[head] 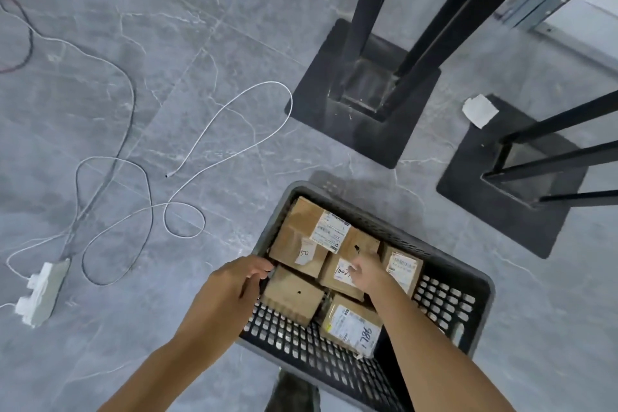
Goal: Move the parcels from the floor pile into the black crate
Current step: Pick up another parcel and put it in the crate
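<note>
Head view: both hands are down in the crate (446, 303), several parcels packed inside. Left hand (234, 281) curls its fingers round the plain box (294, 296) at its 9 o'clock edge. Right hand (368, 274) clamps bent fingers on the labelled box (339, 276), at 2 o'clock of the plain one. Plain box runs 10 to 4, left hand nearest. No pile showing on the floor (200, 27); probably final tucking-in.

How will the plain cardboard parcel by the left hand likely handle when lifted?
Probably stiff: the plain parcel keeps crisp, square edges. Likely light, being small beside the left hand. Flat faces suggest it won't roll.
</note>
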The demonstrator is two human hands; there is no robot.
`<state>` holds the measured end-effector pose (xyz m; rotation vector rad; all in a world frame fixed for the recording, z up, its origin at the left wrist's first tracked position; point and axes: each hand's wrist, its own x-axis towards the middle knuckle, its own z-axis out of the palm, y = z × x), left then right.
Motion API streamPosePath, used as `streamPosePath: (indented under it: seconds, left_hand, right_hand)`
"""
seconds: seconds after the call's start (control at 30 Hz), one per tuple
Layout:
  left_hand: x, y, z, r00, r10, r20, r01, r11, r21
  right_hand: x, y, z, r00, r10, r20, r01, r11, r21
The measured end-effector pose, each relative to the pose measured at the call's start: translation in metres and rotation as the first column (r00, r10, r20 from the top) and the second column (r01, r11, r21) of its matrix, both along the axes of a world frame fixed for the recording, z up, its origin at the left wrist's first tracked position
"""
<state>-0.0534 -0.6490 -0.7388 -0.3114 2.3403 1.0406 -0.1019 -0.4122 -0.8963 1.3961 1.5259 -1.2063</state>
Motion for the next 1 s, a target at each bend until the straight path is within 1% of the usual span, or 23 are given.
streamPosePath:
  seconds: [0.03,0.13,0.2,0.33,0.47,0.57,0.63,0.73,0.8,0.87,1.0]
  left_hand:
    - [-0.002,0.003,0.001,1.0,-0.004,-0.005,0.004,1.0,0.002]
    - [-0.011,0.011,0.009,1.0,-0.019,-0.017,0.018,1.0,-0.006]
    - [-0.018,0.019,0.019,0.999,-0.039,-0.028,0.038,0.999,-0.016]
    - [-0.038,0.04,0.057,0.994,-0.079,-0.069,0.077,0.997,-0.028]
    - [-0.064,0.068,0.131,0.983,-0.109,-0.146,0.107,0.994,-0.022]
    - [-0.08,0.092,0.203,0.958,-0.171,-0.229,0.164,0.985,-0.049]
    - [-0.09,0.109,0.257,0.933,-0.209,-0.293,0.203,0.978,-0.05]
    - [-0.107,0.137,0.346,0.868,-0.255,-0.425,0.261,0.964,-0.046]
    - [-0.116,0.159,0.408,0.801,-0.272,-0.533,0.302,0.953,-0.033]
    - [-0.121,0.184,0.468,0.727,-0.271,-0.631,0.333,0.943,-0.022]
    - [-0.121,0.233,0.578,0.567,-0.242,-0.787,0.385,0.923,-0.006]
  right_hand:
    - [0.003,0.006,0.002,0.998,0.065,-0.005,-0.065,0.998,0.012]
    - [0.003,0.01,0.021,0.987,0.128,-0.098,-0.136,0.987,-0.084]
    - [-0.002,0.013,0.045,0.965,0.198,-0.171,-0.221,0.967,-0.126]
    - [-0.017,0.027,0.11,0.875,0.369,-0.315,-0.41,0.909,-0.074]
    - [-0.037,0.047,0.207,0.782,0.426,-0.455,-0.467,0.884,0.024]
    - [-0.049,0.06,0.308,0.695,0.464,-0.549,-0.492,0.864,0.107]
    - [-0.052,0.074,0.381,0.612,0.492,-0.619,-0.497,0.848,0.183]
    - [-0.05,0.095,0.497,0.465,0.55,-0.694,-0.447,0.822,0.352]
    - [-0.039,0.113,0.571,0.409,0.528,-0.744,-0.349,0.844,0.408]
    - [-0.022,0.133,0.637,0.326,0.521,-0.788,-0.243,0.852,0.463]
    - [0.02,0.187,0.743,0.209,0.575,-0.791,-0.034,0.812,0.582]
